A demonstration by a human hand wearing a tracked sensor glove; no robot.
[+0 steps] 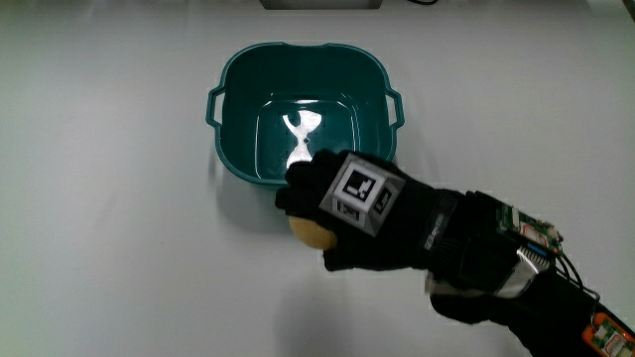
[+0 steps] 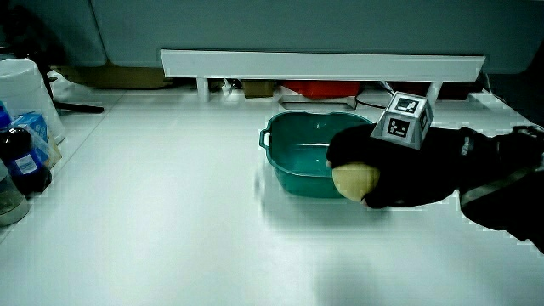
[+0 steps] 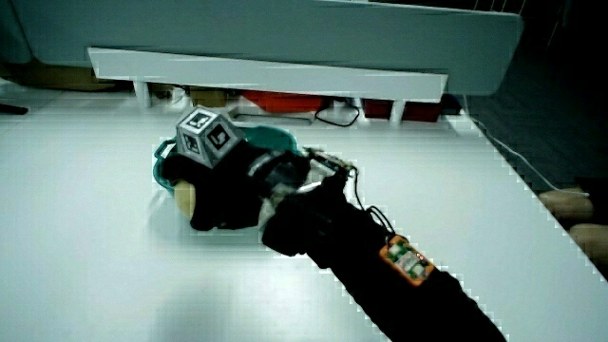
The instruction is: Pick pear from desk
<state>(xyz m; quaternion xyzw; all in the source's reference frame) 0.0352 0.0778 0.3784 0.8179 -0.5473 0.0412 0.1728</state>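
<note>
A pale yellow pear sits at the near rim of a teal basin, mostly covered by the black gloved hand. The hand's fingers curl around the pear, with the patterned cube on its back. In both side views the pear peeks out from under the hand, just above or on the white table next to the basin. The basin holds nothing I can see.
A low white partition runs along the table's edge, with a red object under it. Bottles and a white container stand at the table's edge in a side view. A cable lies near the partition.
</note>
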